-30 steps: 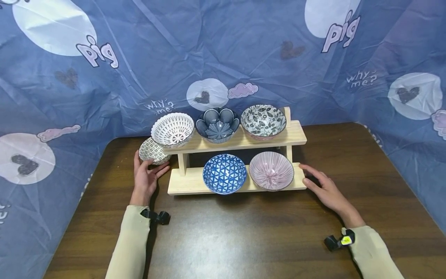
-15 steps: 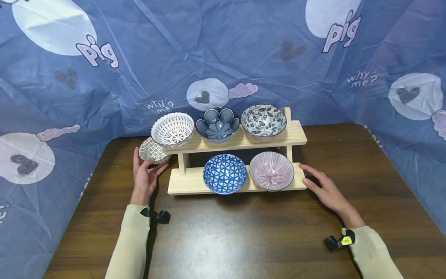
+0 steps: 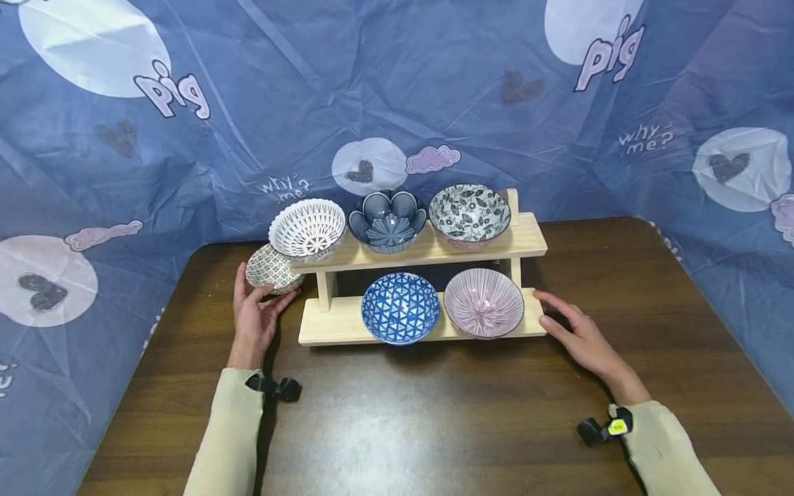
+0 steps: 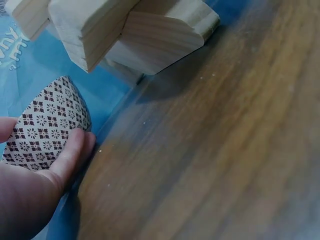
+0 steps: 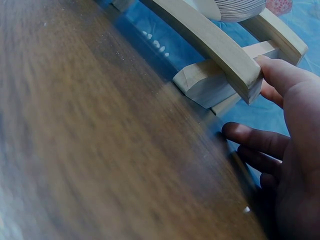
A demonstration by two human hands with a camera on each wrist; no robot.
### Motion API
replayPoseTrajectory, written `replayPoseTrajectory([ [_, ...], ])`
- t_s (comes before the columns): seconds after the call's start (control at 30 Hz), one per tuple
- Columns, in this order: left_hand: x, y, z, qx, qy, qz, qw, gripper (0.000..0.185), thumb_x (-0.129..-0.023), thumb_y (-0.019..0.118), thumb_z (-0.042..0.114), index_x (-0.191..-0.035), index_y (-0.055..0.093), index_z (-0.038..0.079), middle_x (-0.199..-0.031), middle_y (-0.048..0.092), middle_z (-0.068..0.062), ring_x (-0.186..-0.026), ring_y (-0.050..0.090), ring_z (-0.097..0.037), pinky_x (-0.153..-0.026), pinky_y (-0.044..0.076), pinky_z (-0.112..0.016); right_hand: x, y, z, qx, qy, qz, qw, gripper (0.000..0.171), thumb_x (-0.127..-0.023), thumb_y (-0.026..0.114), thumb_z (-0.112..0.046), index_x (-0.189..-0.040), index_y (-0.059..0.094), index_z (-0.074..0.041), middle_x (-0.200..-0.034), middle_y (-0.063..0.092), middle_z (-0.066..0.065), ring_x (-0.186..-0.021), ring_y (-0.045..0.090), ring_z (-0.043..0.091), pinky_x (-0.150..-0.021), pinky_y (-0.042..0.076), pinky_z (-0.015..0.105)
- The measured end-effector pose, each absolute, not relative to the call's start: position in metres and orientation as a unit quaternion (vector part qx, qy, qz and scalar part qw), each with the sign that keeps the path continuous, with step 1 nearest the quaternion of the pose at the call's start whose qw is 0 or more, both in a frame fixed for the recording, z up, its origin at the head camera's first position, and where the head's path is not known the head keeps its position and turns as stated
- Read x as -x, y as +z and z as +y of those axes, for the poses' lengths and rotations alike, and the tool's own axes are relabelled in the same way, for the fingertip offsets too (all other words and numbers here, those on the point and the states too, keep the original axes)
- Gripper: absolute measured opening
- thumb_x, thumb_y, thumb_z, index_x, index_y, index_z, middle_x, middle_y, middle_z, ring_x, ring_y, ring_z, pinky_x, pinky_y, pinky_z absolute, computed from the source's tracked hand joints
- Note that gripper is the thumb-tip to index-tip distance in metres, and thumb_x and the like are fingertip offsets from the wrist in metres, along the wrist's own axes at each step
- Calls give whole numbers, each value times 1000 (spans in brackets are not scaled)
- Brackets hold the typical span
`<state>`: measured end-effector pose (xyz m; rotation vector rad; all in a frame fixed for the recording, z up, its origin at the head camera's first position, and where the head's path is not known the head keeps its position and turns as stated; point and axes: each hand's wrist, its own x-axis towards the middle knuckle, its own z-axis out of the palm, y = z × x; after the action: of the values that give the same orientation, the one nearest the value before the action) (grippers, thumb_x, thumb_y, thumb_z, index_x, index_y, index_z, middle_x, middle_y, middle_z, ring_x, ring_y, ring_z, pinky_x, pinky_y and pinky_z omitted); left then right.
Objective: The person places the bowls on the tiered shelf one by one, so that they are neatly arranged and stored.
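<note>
My left hand (image 3: 256,320) grips a small bowl (image 3: 273,270) with a dark geometric pattern, left of the wooden two-tier stand (image 3: 331,324). Its patterned outer side shows in the left wrist view, where the bowl (image 4: 47,127) is tilted between thumb and fingers. The white scalloped bowl (image 3: 307,231) on the upper tier overlaps part of it in the head view. At the stand's right end, my right hand (image 3: 583,341) touches the lower board with thumb and forefinger. In the right wrist view the thumb lies against the board's end (image 5: 252,82), the other fingers loose below.
Along the upper tier stand a navy petal-shaped bowl (image 3: 388,224) and a leaf-patterned bowl (image 3: 469,215). A blue triangle-patterned bowl (image 3: 400,308) and a purple striped bowl (image 3: 484,304) rest on the lower tier. Behind the brown table (image 3: 397,413) hangs a blue printed cloth (image 3: 260,83).
My left hand and wrist have shifted very slightly left, still holding the small bowl. The right hand, the stand and the other bowls stay in place.
</note>
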<state>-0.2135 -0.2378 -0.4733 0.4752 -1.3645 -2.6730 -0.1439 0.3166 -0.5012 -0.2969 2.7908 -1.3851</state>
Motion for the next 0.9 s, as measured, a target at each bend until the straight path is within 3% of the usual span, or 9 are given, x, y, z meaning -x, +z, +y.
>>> replayPoseTrajectory([
  [0.13,209,-470,-239,-153,-876,-455,50,81,-99,34,-11,-159,15,40,-163,16,-3,-108,64,-22,-95,59,-44,144,-500,316,94,-447,889,16,50,-105,51,-30,-150,44,-11,-154,45,21,-134,42,40,-111,30,68],
  [0.43,195,-462,-246,-146,-877,-457,37,80,-100,36,-10,-158,17,42,-163,13,-2,-117,60,-24,-87,63,-40,144,-496,316,84,-449,889,33,52,-105,50,-33,-152,42,-11,-156,42,22,-138,39,43,-111,27,71],
  [0.73,177,-454,-252,-140,-875,-463,28,81,-99,37,-10,-157,18,41,-164,8,-4,-114,64,-22,-84,63,-41,143,-498,315,98,-436,895,5,48,-105,51,-29,-150,45,-14,-151,48,21,-128,46,29,-107,34,59],
  [0.9,167,-449,-255,-116,-886,-449,21,82,-98,37,-12,-158,16,40,-165,3,-5,-113,65,-23,-84,63,-43,142,-498,316,101,-431,897,-3,48,-105,52,-29,-150,45,-15,-150,50,19,-124,45,8,-106,35,58],
])
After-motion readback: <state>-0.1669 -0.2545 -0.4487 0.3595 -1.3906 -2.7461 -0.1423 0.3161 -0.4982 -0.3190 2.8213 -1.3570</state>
